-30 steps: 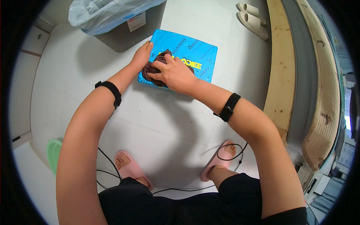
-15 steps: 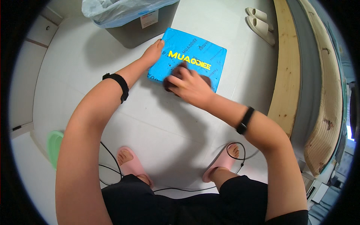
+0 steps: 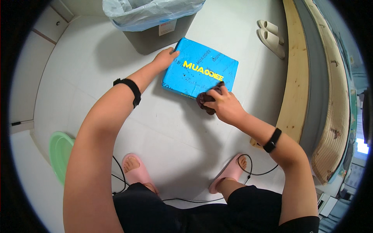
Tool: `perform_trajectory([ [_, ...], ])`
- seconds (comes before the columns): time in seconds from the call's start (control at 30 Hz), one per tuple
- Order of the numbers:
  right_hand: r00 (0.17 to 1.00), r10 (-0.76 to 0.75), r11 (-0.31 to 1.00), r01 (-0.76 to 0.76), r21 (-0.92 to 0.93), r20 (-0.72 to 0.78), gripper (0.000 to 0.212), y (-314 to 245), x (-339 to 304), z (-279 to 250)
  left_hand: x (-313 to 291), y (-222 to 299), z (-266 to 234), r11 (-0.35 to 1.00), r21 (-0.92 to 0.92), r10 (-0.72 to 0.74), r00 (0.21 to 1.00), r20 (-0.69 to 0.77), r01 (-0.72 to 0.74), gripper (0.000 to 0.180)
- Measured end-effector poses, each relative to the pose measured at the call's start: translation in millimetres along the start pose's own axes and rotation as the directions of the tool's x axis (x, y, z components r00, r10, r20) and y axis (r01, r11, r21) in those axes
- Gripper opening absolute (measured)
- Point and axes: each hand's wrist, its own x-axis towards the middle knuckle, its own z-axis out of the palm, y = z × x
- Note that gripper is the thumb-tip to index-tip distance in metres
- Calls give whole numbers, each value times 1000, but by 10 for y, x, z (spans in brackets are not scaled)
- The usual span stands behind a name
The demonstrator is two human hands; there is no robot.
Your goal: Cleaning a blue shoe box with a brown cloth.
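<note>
Blue box [image 3: 202, 64] lies between two outstretched hands [image 3: 164, 60] [image 3: 228, 106].

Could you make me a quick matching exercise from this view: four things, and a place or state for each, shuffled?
Things:
1. blue box
2. dark brown cloth
3. green basin
4. beige slippers

Places or states:
A. on the floor near the wooden board
B. gripped in the right hand
C. touched at its left side by the left hand
D. toward the picture's left edge, partly hidden by an arm

Pairs: 1-C, 2-B, 3-D, 4-A
</note>
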Motion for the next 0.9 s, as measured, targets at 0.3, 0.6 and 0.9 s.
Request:
perform_trajectory([
  [0.3, 909, 160, -582, -227, 781, 384, 60, 247, 79, -288, -1055, 690, 108, 861, -463, 246, 969, 14, -211, 28],
  [0.6, 938, 100, -616, -204, 761, 333, 61, 277, 85, -180, -1483, 723, 203, 749, -656, 141, 947, 288, 88, 22],
  [0.9, 939, 148, -705, -119, 699, 309, 48, 326, 103, -89, -1480, 724, 269, 754, -655, 185, 941, 282, 48, 18],
])
